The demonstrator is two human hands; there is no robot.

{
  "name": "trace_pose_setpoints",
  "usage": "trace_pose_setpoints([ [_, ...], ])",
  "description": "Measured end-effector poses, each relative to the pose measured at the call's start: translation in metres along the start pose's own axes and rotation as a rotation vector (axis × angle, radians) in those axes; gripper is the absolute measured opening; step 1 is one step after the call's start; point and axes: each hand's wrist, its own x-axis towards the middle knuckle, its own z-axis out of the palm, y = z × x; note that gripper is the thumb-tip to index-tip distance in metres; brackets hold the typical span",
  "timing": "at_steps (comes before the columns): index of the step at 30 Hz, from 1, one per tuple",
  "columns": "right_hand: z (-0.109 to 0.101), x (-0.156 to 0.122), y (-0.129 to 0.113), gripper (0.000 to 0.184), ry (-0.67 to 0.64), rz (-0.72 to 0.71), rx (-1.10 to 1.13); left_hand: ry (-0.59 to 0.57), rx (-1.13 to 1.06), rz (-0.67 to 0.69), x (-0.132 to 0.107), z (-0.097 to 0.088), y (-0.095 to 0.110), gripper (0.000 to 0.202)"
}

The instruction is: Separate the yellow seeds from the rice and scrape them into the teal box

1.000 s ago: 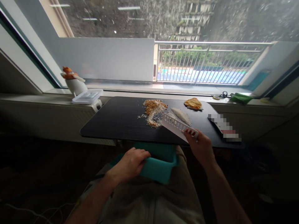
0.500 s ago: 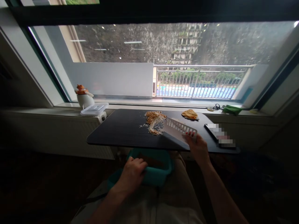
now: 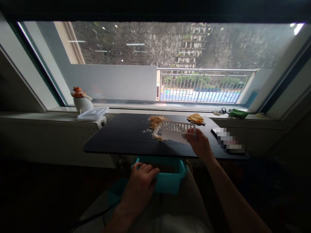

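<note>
My right hand (image 3: 200,144) is closed round the right end of a white slotted plastic panel (image 3: 173,135), which stands on edge over the dark tabletop (image 3: 123,137). Its left end meets white rice-like grains (image 3: 156,136). Behind them lies a heap of golden kernels (image 3: 155,122), partly hidden by the panel; their exact kind is too small to tell. Below the table's near edge, my left hand (image 3: 143,178) grips the rim of a teal plastic tub (image 3: 167,183) at its left side. The tub sits at my lap, its inside dark.
A folded yellow cloth (image 3: 195,118) lies at the table's back right, with a flat blurred-out device (image 3: 227,140) near the right edge. On the sill are a clear plastic lid (image 3: 93,113), a white pot-like figure (image 3: 83,104), black scissors (image 3: 223,110) and a green bundle (image 3: 238,113).
The panel has swung more sideways across my view and shifted left, covering part of the grains. The tub sits a little further right, with my left hand still on its rim. My view turned slightly.
</note>
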Motion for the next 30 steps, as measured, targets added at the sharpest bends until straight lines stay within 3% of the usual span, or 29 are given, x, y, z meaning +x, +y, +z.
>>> trace_pose_setpoints([
  [6, 0.0015, -0.0013, 0.0001, 0.032, -0.009, 0.003, -0.01, 0.168, -0.03, 0.022, -0.0094, 0.0064, 0.0024, 0.036],
  [30, 0.0009, -0.0038, -0.0059, 0.033, 0.009, -0.005, 0.019, 0.233, -0.059, 0.053, -0.0072, 0.0049, -0.0047, 0.03],
])
